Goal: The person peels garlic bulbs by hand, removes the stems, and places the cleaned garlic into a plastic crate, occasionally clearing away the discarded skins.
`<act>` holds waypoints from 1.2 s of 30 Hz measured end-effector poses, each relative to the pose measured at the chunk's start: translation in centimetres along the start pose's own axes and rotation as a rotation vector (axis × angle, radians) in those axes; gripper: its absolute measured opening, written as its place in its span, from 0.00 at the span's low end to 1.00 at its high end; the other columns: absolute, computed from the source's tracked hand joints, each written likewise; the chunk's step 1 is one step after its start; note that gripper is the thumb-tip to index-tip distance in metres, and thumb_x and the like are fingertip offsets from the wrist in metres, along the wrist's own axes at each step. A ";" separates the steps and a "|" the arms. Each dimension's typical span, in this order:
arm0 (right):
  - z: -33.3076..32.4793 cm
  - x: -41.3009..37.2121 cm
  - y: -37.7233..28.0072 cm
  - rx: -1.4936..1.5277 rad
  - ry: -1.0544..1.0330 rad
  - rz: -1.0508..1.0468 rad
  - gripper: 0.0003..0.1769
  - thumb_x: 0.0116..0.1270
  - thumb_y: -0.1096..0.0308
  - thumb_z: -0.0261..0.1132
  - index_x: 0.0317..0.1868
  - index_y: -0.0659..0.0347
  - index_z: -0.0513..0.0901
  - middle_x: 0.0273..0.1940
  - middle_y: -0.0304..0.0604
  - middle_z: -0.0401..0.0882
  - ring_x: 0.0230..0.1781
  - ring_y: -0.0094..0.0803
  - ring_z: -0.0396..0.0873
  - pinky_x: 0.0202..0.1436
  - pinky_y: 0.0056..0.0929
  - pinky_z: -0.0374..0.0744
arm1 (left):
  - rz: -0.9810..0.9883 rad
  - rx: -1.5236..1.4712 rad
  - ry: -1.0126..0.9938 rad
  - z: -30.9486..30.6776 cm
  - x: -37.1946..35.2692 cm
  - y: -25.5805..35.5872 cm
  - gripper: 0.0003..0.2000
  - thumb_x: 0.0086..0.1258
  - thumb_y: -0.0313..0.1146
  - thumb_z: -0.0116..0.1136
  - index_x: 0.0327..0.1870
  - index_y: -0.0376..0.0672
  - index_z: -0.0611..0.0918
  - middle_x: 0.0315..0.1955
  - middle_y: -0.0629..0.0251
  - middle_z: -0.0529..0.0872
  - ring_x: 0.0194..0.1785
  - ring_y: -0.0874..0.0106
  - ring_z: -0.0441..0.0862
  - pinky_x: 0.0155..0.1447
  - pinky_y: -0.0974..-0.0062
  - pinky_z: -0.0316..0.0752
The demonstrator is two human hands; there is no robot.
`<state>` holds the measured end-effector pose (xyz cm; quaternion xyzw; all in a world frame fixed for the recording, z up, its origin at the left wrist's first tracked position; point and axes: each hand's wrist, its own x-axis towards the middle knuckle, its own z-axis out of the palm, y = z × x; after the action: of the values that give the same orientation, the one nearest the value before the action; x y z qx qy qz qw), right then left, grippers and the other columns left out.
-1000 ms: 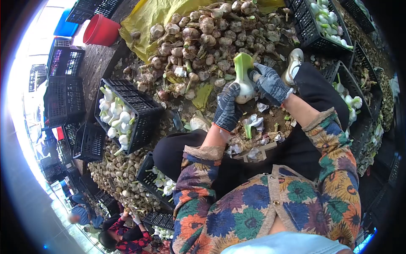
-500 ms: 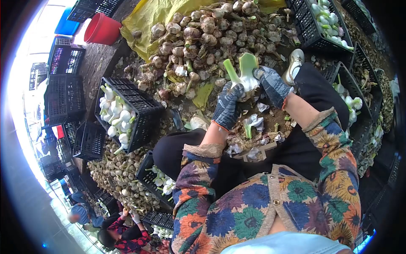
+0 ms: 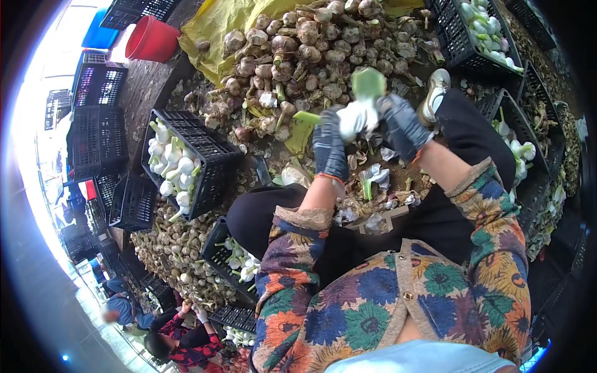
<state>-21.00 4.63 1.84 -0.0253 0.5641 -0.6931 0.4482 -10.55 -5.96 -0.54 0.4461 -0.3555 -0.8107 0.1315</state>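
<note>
A white garlic bulb point(image 3: 357, 119) with a thick, cut green stem point(image 3: 368, 83) is held between my two gloved hands above the littered ground. My left hand point(image 3: 330, 147), in a grey-striped glove, is closed at the bulb's left side. A green strip of outer leaf point(image 3: 306, 117) sticks out leftward past that hand. On the other side, my right hand point(image 3: 403, 127) is closed around the bulb's right edge, fingers partly hidden. Just below the hands lie a loose green-and-white garlic scrap point(image 3: 371, 179) and pale skins.
Ahead is a heap of unpeeled garlic point(image 3: 311, 46) on a yellow sheet point(image 3: 214, 31). Black crates of white garlic stand left point(image 3: 214, 158), upper right point(image 3: 457, 46) and right point(image 3: 528, 121). A red bucket point(image 3: 151, 39) is at upper left. Another person point(image 3: 180, 342) works at lower left.
The green leaf strip has swung from upright beside the stem to pointing left, beside my left hand. The bulb has tilted, its stem's cut end now facing me, and shows more white.
</note>
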 end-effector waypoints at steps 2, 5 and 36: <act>-0.9 0.8 -1.1 0.032 0.056 -0.044 0.11 0.68 0.60 0.52 0.42 0.58 0.74 0.31 0.36 0.76 0.28 0.21 0.73 0.28 0.22 0.74 | -0.142 -0.292 0.069 0.0 0.5 0.8 0.18 0.63 0.53 0.51 0.43 0.48 0.77 0.36 0.66 0.81 0.38 0.69 0.79 0.31 0.71 0.77; -1.7 1.4 -3.4 0.197 0.150 -0.120 0.13 0.66 0.62 0.55 0.47 0.61 0.73 0.38 0.40 0.76 0.33 0.26 0.76 0.34 0.23 0.78 | -0.181 -0.295 0.093 -0.9 0.3 1.7 0.18 0.62 0.52 0.51 0.42 0.48 0.77 0.37 0.65 0.81 0.39 0.68 0.79 0.35 0.69 0.78; 0.9 -0.5 -4.6 -0.776 -0.310 0.321 0.20 0.60 0.57 0.63 0.40 0.68 0.76 0.28 0.43 0.80 0.26 0.26 0.80 0.24 0.24 0.78 | 0.589 0.570 -0.171 -1.7 -0.5 0.5 0.24 0.72 0.50 0.37 0.48 0.37 0.78 0.29 0.61 0.80 0.35 0.73 0.75 0.41 0.72 0.70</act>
<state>-22.93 4.09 6.12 -0.2074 0.7052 -0.3397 0.5868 -8.92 -6.79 -0.46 0.2750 -0.6878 -0.6416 0.1991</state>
